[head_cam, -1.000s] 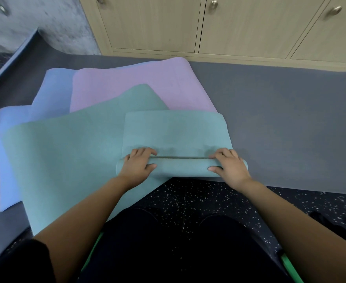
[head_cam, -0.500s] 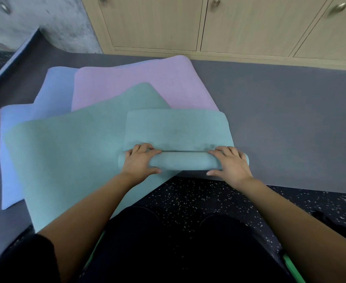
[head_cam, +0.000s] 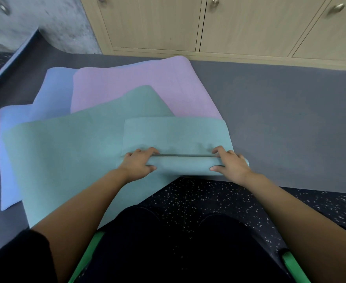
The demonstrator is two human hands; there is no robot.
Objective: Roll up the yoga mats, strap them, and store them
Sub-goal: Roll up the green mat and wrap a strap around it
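A teal yoga mat (head_cam: 176,133) lies in front of me, its near end wound into a short roll (head_cam: 184,165). My left hand (head_cam: 139,165) grips the roll's left end, fingers curled over the top and thumb under the front. My right hand (head_cam: 230,165) grips the right end the same way. Beneath it lies a second teal mat (head_cam: 66,152) spread flat to the left. A purple mat (head_cam: 135,84) and a blue mat (head_cam: 25,113) lie under those, fanned out toward the back left.
A large grey floor mat (head_cam: 290,123) covers the ground to the right and back. Wooden cabinet doors (head_cam: 208,23) with round knobs stand behind it. Dark speckled flooring (head_cam: 198,197) lies by my knees, and green straps (head_cam: 290,262) show near my legs.
The roll has turned slightly away from me and grown a little. Both hands have shifted their hold on its ends, fingers again reaching over the top.
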